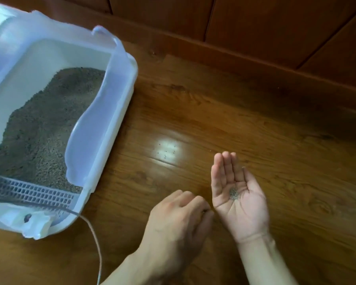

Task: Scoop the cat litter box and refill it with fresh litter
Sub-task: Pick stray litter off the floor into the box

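Right hand (pixel 237 194) flat, palm up, cupping stray grains (pixel 233 193); left hand (pixel 182 219) pinching more off floor (pixel 275 140). Litter box (pixel 119 112) at 10 o'clock looks filled; cleanup left.

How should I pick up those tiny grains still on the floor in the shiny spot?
Pinch each of the stray grains from straight above with thumb and fingertip; they lie flat on the wooden floor and are too small to scoop. Drop them into the right hand, held palm up, with the grains already there.
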{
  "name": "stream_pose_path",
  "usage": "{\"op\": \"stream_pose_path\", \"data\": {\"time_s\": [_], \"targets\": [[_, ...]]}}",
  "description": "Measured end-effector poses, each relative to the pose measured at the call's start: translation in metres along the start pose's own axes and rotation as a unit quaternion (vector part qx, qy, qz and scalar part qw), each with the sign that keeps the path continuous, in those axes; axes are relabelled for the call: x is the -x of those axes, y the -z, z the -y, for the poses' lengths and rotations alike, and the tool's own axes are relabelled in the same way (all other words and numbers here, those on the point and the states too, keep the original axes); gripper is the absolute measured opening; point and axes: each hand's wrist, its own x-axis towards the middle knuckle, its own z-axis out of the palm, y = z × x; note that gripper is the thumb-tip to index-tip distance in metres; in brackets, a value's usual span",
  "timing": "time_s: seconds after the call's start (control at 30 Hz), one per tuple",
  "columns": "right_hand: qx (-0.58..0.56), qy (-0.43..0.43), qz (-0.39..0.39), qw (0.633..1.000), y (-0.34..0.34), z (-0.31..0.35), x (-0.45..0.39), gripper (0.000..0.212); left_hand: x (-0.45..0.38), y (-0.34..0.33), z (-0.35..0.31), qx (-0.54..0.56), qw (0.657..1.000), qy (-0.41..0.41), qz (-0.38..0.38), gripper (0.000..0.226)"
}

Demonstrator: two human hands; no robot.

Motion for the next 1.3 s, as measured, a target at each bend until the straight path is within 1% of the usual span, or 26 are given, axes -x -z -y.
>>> {"op": "stream_pose_path", "data": {"time_s": [0.03, 0.1, 0.17, 0.27, 0.33, 0.4, 0.47, 0.53, 0.63, 0.77, 0.8, 0.9, 0.97, 1.03, 1.07, 1.13, 1.17, 1.2, 1.3], "targets": [[0.033, 0.02, -0.01, 0.999, -0.005, 0.002, 0.001, 0.035, 0.002, -0.002, 0.009, -0.009, 1.0, 0.017, 0.011, 0.014], [0.026, 0.042, 0.009, 0.999, -0.005, 0.012, 0.002, 0.042, -0.004, 0.0, 0.017, -0.02, 0.997, 0.062, 0.037, 0.015], [0.024, 0.056, 0.01, 0.998, -0.004, 0.018, 0.004, 0.044, -0.022, 0.005, 0.027, -0.055, 0.993, 0.094, 0.051, 0.025], [0.043, 0.088, 0.007, 0.995, -0.012, 0.026, 0.004, 0.04, -0.057, 0.009, 0.046, -0.136, 0.981, 0.101, 0.092, 0.045], [0.044, 0.098, 0.014, 0.994, -0.015, 0.031, 0.003, 0.04, -0.077, 0.003, 0.06, -0.195, 0.965, 0.107, 0.139, 0.059], [0.042, 0.097, 0.02, 0.994, -0.016, 0.031, 0.003, 0.04, -0.095, -0.008, 0.073, -0.22, 0.953, 0.112, 0.176, 0.072], [0.041, 0.091, 0.024, 0.995, -0.015, 0.029, 0.003, 0.041, -0.109, -0.022, 0.081, -0.224, 0.951, 0.093, 0.192, 0.077], [0.04, 0.082, 0.033, 0.995, -0.013, 0.026, 0.003, 0.042, -0.116, -0.034, 0.082, -0.23, 0.952, 0.057, 0.196, 0.077], [0.032, 0.069, 0.035, 0.997, -0.012, 0.023, 0.003, 0.043, -0.113, -0.042, 0.075, -0.263, 0.944, 0.017, 0.2, 0.073], [0.026, 0.054, 0.035, 0.998, -0.007, 0.02, 0.001, 0.046, -0.083, -0.038, 0.069, -0.286, 0.935, 0.016, 0.209, 0.068], [0.026, 0.054, 0.032, 0.998, -0.006, 0.02, 0.0, 0.046, -0.075, -0.035, 0.067, -0.297, 0.934, 0.003, 0.2, 0.062], [0.025, 0.056, 0.024, 0.998, -0.004, 0.023, 0.002, 0.044, -0.064, -0.029, 0.062, -0.313, 0.937, -0.028, 0.152, 0.031], [0.023, 0.063, 0.02, 0.998, -0.002, 0.026, 0.004, 0.043, -0.073, -0.03, 0.057, -0.3, 0.946, -0.049, 0.115, 0.024], [0.028, 0.074, 0.012, 0.997, -0.002, 0.03, 0.005, 0.044, -0.088, -0.037, 0.049, -0.282, 0.95, -0.091, 0.103, 0.031], [0.033, 0.08, 0.008, 0.996, -0.001, 0.033, 0.006, 0.043, -0.096, -0.042, 0.044, -0.275, 0.949, -0.112, 0.109, 0.041], [0.04, 0.09, 0.003, 0.995, -0.003, 0.036, 0.011, 0.041, -0.11, -0.053, 0.039, -0.266, 0.941, -0.136, 0.162, 0.059], [0.041, 0.096, 0.004, 0.995, -0.004, 0.038, 0.014, 0.041, -0.115, -0.059, 0.04, -0.266, 0.936, -0.127, 0.191, 0.062], [0.042, 0.102, 0.004, 0.994, -0.004, 0.04, 0.016, 0.04, -0.115, -0.063, 0.042, -0.265, 0.935, -0.117, 0.206, 0.062], [0.042, 0.113, 0.008, 0.993, 0.001, 0.044, 0.024, 0.041, -0.098, -0.064, 0.049, -0.278, 0.933, -0.134, 0.188, 0.05]]}}
